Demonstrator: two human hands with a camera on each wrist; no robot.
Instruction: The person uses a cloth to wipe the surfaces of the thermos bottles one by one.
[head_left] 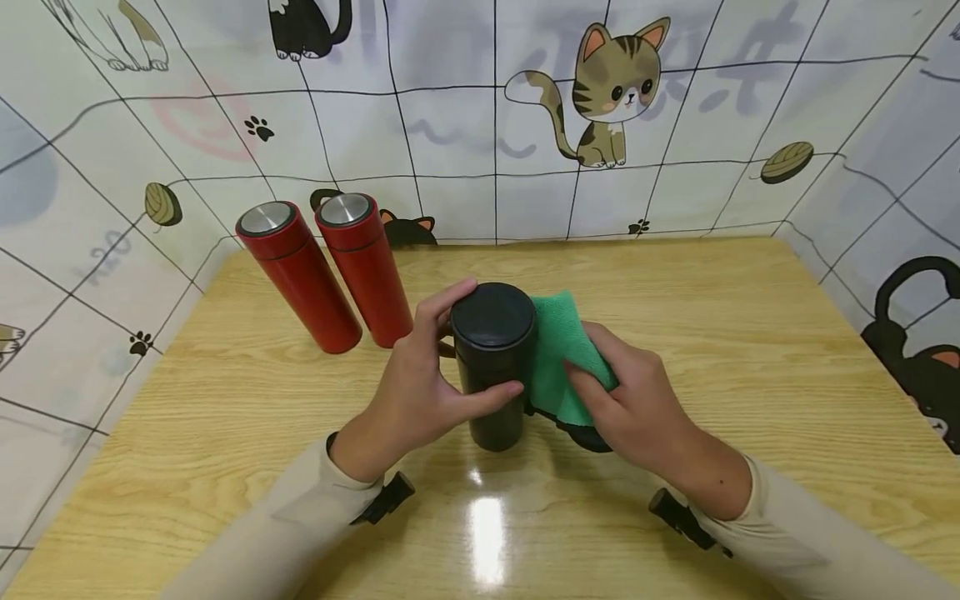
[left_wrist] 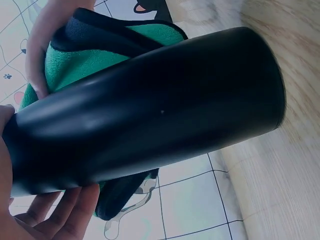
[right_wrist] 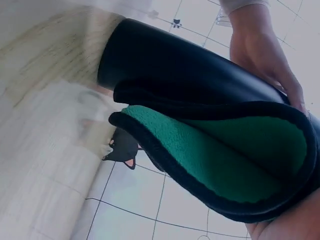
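Observation:
A black tumbler with a dark lid stands upright over the table in the head view. My left hand grips it near the top, thumb across the front and fingers round the far side. My right hand holds a green cloth with dark edging against the tumbler's right side. In the left wrist view the tumbler's smooth wall fills the middle, with the cloth behind it. The right wrist view shows the cloth folded over, its dark border along the tumbler.
Two red bottles with silver-topped lids stand side by side at the back left of the wooden table. A white cat-patterned sheet with grid lines rises behind the table and at both sides.

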